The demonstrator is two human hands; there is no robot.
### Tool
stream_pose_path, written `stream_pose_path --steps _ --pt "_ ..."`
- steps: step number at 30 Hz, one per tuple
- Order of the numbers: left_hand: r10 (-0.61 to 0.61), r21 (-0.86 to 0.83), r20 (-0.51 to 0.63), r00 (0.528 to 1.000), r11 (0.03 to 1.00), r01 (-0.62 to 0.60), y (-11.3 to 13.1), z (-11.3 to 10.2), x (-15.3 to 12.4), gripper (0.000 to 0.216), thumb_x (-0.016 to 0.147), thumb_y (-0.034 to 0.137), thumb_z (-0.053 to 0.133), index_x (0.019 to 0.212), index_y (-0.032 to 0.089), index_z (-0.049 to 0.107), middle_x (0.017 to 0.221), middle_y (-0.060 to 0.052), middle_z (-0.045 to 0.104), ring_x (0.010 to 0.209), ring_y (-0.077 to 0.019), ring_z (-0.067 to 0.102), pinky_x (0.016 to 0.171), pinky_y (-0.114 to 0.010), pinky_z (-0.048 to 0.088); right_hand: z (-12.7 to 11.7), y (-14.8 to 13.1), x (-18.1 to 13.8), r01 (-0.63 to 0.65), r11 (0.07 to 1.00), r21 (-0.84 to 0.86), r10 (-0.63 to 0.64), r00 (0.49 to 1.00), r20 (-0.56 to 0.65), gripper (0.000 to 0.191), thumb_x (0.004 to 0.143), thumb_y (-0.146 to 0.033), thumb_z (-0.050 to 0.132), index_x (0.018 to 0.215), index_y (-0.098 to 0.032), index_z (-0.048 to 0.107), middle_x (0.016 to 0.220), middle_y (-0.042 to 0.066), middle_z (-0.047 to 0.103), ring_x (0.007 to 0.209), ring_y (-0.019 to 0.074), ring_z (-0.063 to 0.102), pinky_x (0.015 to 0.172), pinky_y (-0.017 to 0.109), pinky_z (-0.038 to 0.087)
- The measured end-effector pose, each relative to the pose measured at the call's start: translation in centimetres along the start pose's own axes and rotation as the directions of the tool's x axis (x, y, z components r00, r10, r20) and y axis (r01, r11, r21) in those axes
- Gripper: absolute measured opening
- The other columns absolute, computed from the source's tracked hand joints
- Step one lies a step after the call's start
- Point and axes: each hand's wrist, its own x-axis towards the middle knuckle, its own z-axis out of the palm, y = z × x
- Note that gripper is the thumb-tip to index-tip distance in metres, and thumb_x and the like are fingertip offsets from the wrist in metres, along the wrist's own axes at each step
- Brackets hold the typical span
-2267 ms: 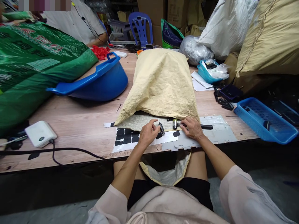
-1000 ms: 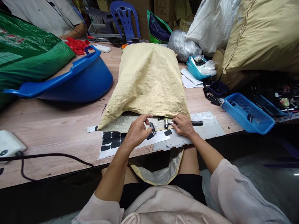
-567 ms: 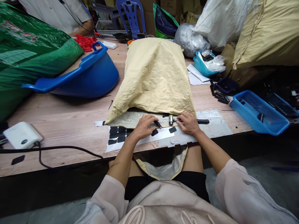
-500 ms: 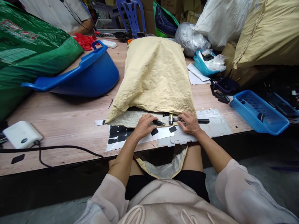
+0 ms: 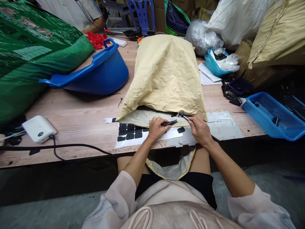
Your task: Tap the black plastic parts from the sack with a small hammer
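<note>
My left hand [image 5: 157, 128] is closed on a slim black plastic piece [image 5: 171, 123] that points to the right. In my right hand [image 5: 200, 130] I grip a small hammer [image 5: 185, 117] by its shaft, with its head tilted up near the mouth of a large cream sack [image 5: 169, 73]. The hammer's dark handle sticks out behind the hand. Small black pieces [image 5: 174, 114] lie on the sack's pale lining, beside the hammer head. Under my left forearm and the sack's edge is a white sheet with black square stickers [image 5: 130, 132].
A blue basin [image 5: 102, 74] and a green sack [image 5: 47, 60] stand to the left. At the right are a blue basket [image 5: 274, 116], black parts [image 5: 233, 98] and a turquoise basket [image 5: 218, 65]. A white adapter [image 5: 39, 128] with cables lies front left. A co-worker's arm [image 5: 96, 25] shows behind.
My right hand has taken up the hammer, which lay flat before, and tilted it. The black piece in my left hand now points slightly upward. The whole view has shifted a little left.
</note>
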Motion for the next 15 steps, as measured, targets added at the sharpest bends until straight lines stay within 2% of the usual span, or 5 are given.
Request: stream_pose_path --steps 3,8,12,15 --pt "-0.020 -0.028 0.025 0.999 0.999 0.021 0.0 -0.2 0.1 0.015 0.081 0.031 0.083 0.096 0.029 0.082 0.087 -0.001 0.072 0.099 -0.0244 0.058 0.099 -0.041 0.043 0.9 -2.2 -0.4 -0.035 0.996 0.079 0.035 0.999 -0.006 0.032 0.108 -0.035 0.042 0.118 -0.024 0.070 0.102 0.008 0.070 0.095 0.0226 0.066 0.083 0.033 0.053" --pt "-0.018 -0.048 0.052 0.999 0.999 0.020 0.0 -0.4 0.2 0.016 0.082 0.032 0.083 0.098 0.030 0.082 0.092 -0.001 0.074 0.101 -0.0255 0.057 0.100 -0.043 0.042 1.9 -4.9 -1.3 -0.029 0.997 0.069 0.030 0.999 -0.015 0.039 0.107 -0.029 0.044 0.139 -0.030 0.067 0.099 0.008 0.068 0.089 0.0220 0.066 0.077 0.031 0.053" --pt "-0.015 -0.022 0.060 0.998 1.000 0.016 0.2 -0.4 0.3 0.010 0.083 0.034 0.082 0.091 0.028 0.081 0.092 -0.002 0.073 0.101 -0.0255 0.056 0.097 -0.042 0.042 2.5 -5.5 -2.1 0.031 1.000 -0.001 -0.031 1.000 0.005 0.046 0.105 -0.021 0.044 0.144 -0.032 0.065 0.093 0.007 0.065 0.086 0.0204 0.064 0.072 0.028 0.051" --pt "-0.020 -0.027 0.071 0.997 0.999 0.022 0.3 -0.5 0.3 0.010 0.084 0.033 0.081 0.092 0.028 0.082 0.092 -0.001 0.073 0.100 -0.0250 0.055 0.098 -0.042 0.042 2.7 -5.3 -2.3 0.030 0.998 -0.054 -0.029 0.999 0.034 0.046 0.104 -0.019 0.045 0.143 -0.032 0.066 0.091 0.006 0.063 0.083 0.0196 0.062 0.067 0.026 0.048"
